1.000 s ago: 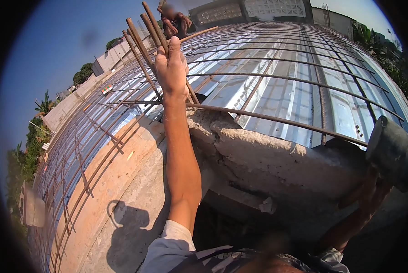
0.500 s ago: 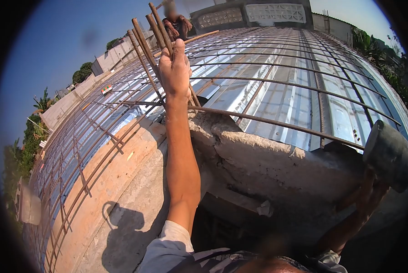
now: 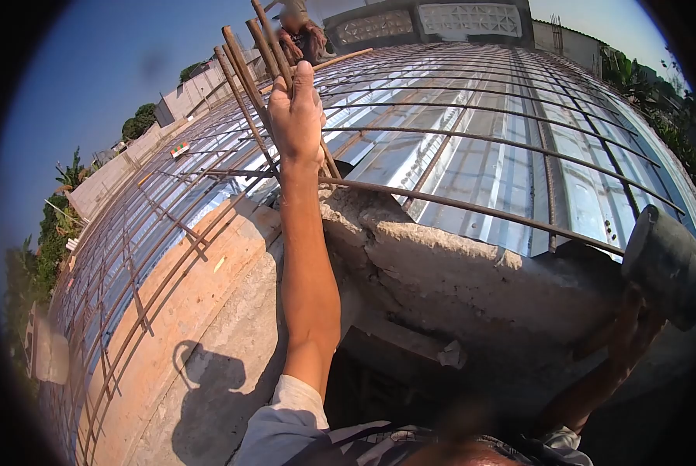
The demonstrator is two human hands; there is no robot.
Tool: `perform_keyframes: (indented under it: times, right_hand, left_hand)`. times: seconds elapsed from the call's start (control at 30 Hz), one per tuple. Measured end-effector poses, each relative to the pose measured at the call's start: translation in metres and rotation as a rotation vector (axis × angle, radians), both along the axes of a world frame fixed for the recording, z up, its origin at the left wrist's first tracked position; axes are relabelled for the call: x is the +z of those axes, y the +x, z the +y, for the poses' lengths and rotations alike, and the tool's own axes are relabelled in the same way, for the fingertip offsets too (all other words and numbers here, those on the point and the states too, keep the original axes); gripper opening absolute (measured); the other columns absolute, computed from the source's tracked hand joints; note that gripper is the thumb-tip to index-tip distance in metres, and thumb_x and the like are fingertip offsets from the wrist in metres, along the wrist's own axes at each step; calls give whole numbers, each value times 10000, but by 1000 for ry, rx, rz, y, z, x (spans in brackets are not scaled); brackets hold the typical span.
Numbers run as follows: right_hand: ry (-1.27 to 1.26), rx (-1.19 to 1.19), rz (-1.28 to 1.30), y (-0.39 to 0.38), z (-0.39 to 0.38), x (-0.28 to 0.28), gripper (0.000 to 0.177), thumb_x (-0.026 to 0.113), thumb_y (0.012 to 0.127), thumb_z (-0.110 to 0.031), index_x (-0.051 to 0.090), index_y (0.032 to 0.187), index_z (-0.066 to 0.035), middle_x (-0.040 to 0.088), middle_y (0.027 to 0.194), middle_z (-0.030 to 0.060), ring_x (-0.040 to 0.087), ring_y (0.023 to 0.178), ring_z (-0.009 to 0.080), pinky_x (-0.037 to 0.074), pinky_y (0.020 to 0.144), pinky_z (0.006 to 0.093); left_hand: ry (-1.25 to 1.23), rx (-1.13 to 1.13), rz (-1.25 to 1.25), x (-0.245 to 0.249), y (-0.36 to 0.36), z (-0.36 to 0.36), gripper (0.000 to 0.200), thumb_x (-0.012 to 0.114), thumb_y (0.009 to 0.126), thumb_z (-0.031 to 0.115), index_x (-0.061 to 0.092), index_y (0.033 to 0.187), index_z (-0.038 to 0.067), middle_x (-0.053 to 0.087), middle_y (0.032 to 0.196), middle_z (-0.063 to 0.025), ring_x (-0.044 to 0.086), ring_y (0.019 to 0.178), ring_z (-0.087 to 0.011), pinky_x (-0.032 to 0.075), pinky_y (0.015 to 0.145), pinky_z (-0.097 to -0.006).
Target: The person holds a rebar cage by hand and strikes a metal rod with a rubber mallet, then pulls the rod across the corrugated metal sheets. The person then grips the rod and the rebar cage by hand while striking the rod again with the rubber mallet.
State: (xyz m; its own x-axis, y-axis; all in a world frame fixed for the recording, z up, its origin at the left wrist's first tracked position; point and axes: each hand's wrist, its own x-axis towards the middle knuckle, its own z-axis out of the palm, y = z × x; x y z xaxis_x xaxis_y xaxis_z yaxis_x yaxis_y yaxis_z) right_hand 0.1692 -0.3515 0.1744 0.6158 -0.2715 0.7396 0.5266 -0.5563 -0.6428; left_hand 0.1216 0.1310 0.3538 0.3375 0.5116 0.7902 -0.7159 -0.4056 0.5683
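Note:
My left hand (image 3: 296, 128) is raised on a stretched arm, its fingers closed around an upright rusty steel bar in a cluster of rebars (image 3: 239, 66). These bars rise from the corner of a rough concrete wall. At the far right, my right hand (image 3: 635, 322) is in shade under a dark grey bucket (image 3: 662, 260), holding it up; the bucket partly hides the fingers. What is inside the bucket cannot be seen.
A rebar grid (image 3: 472, 136) lies over shiny corrugated metal sheets (image 3: 484, 198). Broken concrete edging (image 3: 441, 245) runs in front, with a dark gap below. Wooden formwork (image 3: 208, 272) lines the left side. Another person (image 3: 305, 39) is at the far end near a block wall.
The person at the far end has shifted posture. My view has moved very slightly; my left hand keeps its hold on the rebar and my right hand stays under the bucket.

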Motion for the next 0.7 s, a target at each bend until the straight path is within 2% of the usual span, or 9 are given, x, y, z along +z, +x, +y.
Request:
perform_keyframes:
  times: [0.17, 0.33, 0.47, 0.53, 0.6, 0.7]
  right_hand:
    - [-19, -31, 24, -1, -3, -3, 405, 648, 944, -245, 592, 1263, -2, 605, 1194, 139, 563, 943, 199, 449, 768, 361]
    - [-201, -91, -134, 7, -11, -12, 428, 659, 940, -242, 575, 1277, 8, 603, 1198, 147, 571, 975, 216, 451, 787, 366]
    - [-85, 26, -230, 5, -1, -7, 411, 658, 942, -232, 580, 1257, 19, 616, 1163, 150, 579, 940, 214, 453, 764, 361]
    - [-107, 62, -224, 5, -2, -5, 404, 654, 944, -225, 579, 1254, 23, 619, 1140, 150, 578, 918, 210, 451, 751, 360]
    - [9, 101, -124, 3, -4, -9, 397, 647, 947, -220, 578, 1253, 22, 619, 1119, 143, 568, 880, 197, 444, 727, 357]
    - [31, 108, -134, 1, -1, -6, 402, 647, 945, -224, 578, 1254, 22, 617, 1096, 135, 553, 832, 181, 432, 696, 353]
  left_hand:
    - [-17, 7, -1, 0, 0, -1, 293, 609, 1002, 342, 457, 803, 190, 326, 593, 119, 247, 453, 13, 177, 395, -193]
    - [-2, 9, -3, 1, 1, 0, 304, 610, 1002, 344, 458, 782, 198, 320, 592, 124, 248, 456, 12, 175, 396, -195]
    - [2, 4, -1, 1, 1, -1, 316, 605, 1003, 351, 451, 770, 203, 310, 584, 127, 238, 450, 11, 178, 396, -199]
    - [-7, 28, -5, 1, 2, 0, 326, 606, 1003, 353, 444, 762, 206, 307, 584, 127, 236, 450, 11, 177, 395, -198]
    - [-14, 33, -1, 0, 1, 0, 338, 606, 1004, 348, 433, 750, 207, 304, 583, 126, 239, 455, 11, 177, 398, -196]
    - [-17, 20, -5, 1, 2, -1, 338, 606, 1005, 341, 429, 749, 207, 306, 583, 126, 241, 457, 13, 176, 399, -195]
